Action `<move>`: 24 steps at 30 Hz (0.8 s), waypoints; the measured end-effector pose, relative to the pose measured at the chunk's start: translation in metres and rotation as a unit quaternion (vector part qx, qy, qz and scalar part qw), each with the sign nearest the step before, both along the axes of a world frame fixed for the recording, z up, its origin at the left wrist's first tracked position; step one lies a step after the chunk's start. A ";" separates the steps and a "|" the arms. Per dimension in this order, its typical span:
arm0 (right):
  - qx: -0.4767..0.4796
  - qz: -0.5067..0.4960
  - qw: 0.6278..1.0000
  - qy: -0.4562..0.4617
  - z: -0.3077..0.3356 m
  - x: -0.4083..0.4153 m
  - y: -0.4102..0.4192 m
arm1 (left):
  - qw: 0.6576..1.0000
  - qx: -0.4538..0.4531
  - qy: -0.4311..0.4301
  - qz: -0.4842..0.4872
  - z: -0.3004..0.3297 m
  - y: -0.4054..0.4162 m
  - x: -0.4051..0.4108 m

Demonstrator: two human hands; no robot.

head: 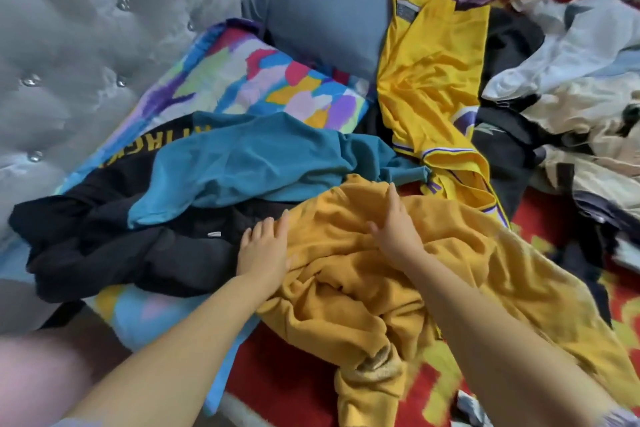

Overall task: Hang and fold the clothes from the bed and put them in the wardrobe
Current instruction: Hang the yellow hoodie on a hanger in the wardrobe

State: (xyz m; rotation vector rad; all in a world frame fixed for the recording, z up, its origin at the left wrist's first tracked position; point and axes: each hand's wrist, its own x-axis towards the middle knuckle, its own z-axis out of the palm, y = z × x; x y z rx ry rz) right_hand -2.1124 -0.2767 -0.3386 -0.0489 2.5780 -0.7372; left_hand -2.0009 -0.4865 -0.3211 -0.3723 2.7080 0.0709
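A crumpled mustard-yellow sweatshirt (349, 291) lies on the bed in front of me. My left hand (265, 246) rests flat on its left edge, fingers straight, next to a black garment (114, 246). My right hand (394, 222) lies on the sweatshirt's upper part with fingers extended; its thumb sinks into a fold. A teal shirt (249, 163) lies just beyond, over the black garment. A bright yellow jersey with purple trim (433, 80) stretches toward the back.
A multicoloured pillow (277, 83) and a grey-blue pillow (329, 3) lean by the grey tufted headboard (69, 28). More clothes, white, beige and black (571, 90), pile at the right. The bed has a red and yellow patterned cover (540, 218).
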 end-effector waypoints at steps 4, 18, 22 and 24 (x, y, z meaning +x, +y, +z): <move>0.054 -0.028 0.997 -0.051 -0.009 -0.009 -0.007 | 0.998 0.025 0.055 -0.007 0.006 -0.005 0.001; -0.519 -0.156 0.838 0.065 0.350 0.066 0.004 | 0.894 0.304 0.328 -0.036 0.279 0.062 0.124; -0.698 -0.110 0.705 -0.052 0.462 0.162 0.010 | 0.880 0.339 0.310 -0.117 0.350 0.104 0.205; -0.736 -0.029 0.658 -0.155 0.504 0.222 0.011 | 0.868 0.373 0.275 -0.181 0.377 0.115 0.248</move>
